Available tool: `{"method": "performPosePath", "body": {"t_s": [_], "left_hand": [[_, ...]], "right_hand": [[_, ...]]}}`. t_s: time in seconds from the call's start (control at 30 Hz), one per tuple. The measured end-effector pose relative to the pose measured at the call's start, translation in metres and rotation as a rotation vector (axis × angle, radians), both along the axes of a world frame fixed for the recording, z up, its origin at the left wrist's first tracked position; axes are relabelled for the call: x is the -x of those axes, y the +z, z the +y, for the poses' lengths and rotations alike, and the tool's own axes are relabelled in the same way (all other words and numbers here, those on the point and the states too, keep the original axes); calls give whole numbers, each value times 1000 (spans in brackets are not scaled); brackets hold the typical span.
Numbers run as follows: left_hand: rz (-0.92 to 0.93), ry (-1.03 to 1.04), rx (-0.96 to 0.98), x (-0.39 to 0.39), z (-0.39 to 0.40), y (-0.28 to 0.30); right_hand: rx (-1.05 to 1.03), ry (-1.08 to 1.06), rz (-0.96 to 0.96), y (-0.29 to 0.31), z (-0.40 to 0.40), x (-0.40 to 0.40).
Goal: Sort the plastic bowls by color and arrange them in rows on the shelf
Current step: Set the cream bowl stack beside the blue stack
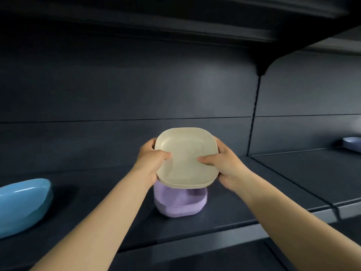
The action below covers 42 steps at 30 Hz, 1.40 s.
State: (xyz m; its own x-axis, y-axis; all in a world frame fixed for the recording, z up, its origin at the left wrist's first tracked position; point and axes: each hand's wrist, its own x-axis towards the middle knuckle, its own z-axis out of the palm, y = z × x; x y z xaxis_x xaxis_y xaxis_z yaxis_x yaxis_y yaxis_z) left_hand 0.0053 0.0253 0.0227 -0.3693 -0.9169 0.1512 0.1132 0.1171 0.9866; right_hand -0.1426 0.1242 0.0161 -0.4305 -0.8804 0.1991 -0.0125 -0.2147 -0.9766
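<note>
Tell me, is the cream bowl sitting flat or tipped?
Tipped. Both hands, left and right, hold the cream bowl above the purple bowl, its inside facing the camera.

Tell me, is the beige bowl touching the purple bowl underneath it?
Cannot tell: in the head view the beige bowl, held by both hands, overlaps and hides the purple bowl rim.

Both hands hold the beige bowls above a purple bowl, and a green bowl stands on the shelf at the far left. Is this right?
Not quite. In the head view the bowl at the far left is blue, not green. The rest holds: the left hand and the right hand hold the beige bowls above the purple bowl on the shelf.
</note>
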Motion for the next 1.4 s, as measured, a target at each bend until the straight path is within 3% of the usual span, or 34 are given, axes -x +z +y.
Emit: {"method": "performPosePath", "body": {"t_s": [0.27,0.67,0.9,1.17,1.4], "left_hand": [[29,-95,-27,192,104,-5],[-66,-169,-75,439,204,-23],[-124,-194,-68,577,188,-44],[-167,-121,-227,746,148,-73],[-191,-25,-287,830,125,-87]], "right_hand": [[-9,-210,28,-1,111,179],[-26,-294,-67,-29,225,415],[-58,-370,-126,-48,217,540],[-275,-426,-27,-56,164,710],[-425,-385,67,-74,121,807]]}}
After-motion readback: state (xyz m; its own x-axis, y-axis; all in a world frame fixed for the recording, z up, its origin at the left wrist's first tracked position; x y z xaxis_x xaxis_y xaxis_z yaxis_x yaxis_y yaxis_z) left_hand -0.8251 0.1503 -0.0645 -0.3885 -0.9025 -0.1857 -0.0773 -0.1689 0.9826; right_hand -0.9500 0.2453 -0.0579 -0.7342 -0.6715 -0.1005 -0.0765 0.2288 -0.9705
